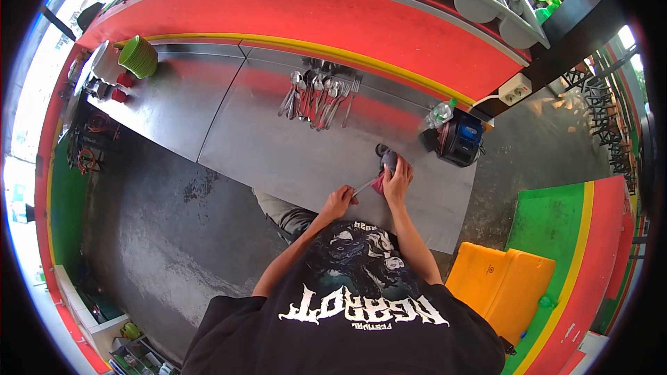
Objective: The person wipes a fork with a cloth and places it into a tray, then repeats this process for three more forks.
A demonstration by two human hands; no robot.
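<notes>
My left hand (337, 203) is closed around one end of a thin metal utensil (363, 186), low over the near part of the steel table. A bit of reddish cloth shows beside its fingers. My right hand (397, 179) is closed on a dark pink cloth (378, 184) at the utensil's other end; the cloth and fingers hide that end, so its kind cannot be made out. Against the right hand's fingers is a dark grey rounded object (389, 160) with a black end. Beyond both hands lies a pile of spoons and forks (319, 101).
Green stacked bowls (139, 57) stand at the steel table's (271, 146) far left. A clear plastic bottle (439, 115) and a black-and-blue device (461, 137) are at the right. A red ledge (278, 17) runs behind; a yellow box (497, 288) is at lower right.
</notes>
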